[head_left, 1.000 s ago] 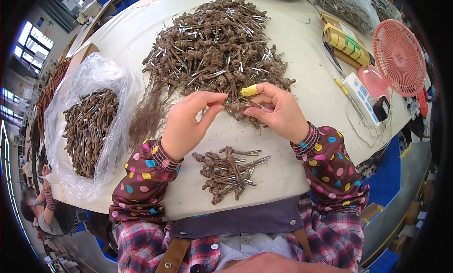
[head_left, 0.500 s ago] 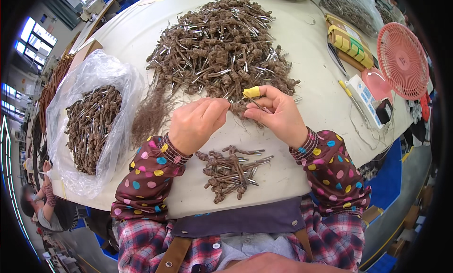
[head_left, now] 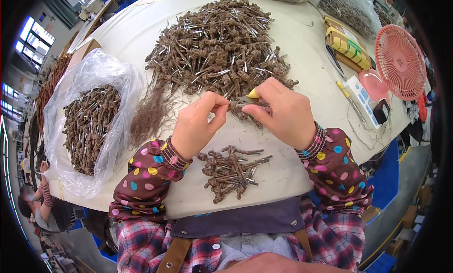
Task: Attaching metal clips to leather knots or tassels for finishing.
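My left hand is closed, thumb and forefinger pinching the end of a brown knotted cord. Close beside it my right hand, with a yellow cover on one finger, grips a small pointed metal tool; its tip is by the cord, and the fingers hide most of it. Just beyond both hands rises a large heap of brown knotted cords with silvery metal ends. A smaller pile of the same cords lies on the table between my forearms.
A clear plastic bag of cords stands at left, beside a tangle of loose brown fibres. On the right are a pink fan, a white power strip and a yellow-wrapped bundle. Another person is at far left.
My right hand has turned over, its back now upward, and the metal tool's tip has come to the cord. My left hand stays in nearly the same place, pinching.
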Motion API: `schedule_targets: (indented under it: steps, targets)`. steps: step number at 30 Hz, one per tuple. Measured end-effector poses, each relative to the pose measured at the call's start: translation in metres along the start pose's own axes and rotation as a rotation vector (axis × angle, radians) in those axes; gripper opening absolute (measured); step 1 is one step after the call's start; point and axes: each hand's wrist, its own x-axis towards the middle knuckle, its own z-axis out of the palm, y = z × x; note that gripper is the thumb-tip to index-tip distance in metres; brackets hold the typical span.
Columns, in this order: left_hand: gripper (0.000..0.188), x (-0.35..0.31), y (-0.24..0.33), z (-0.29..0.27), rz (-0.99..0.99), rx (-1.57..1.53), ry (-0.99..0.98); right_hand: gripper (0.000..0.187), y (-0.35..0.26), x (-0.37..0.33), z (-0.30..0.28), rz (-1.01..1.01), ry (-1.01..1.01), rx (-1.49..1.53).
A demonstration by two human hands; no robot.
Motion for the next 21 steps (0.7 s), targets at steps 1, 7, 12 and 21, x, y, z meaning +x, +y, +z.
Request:
schedule_targets:
  steps: [1, 7, 12, 21]
  targets:
    - [0.013, 0.0, 0.0, 0.0, 0.015, 0.023, 0.001, 0.029, -0.003, 0.001, -0.001, -0.122, -0.002, -0.142]
    - [0.013, 0.001, 0.0, 0.0, 0.038, 0.059, 0.004, 0.023, -0.012, 0.007, -0.001, -0.27, 0.014, -0.336]
    - [0.013, 0.002, 0.0, 0.0, 0.055, 0.096, -0.009, 0.022, -0.012, 0.01, 0.001, -0.345, 0.043, -0.392]
    - [0.008, 0.004, 0.001, -0.002, -0.214, -0.284, -0.024, 0.029, 0.001, 0.005, 0.0, -0.084, 0.017, -0.018]
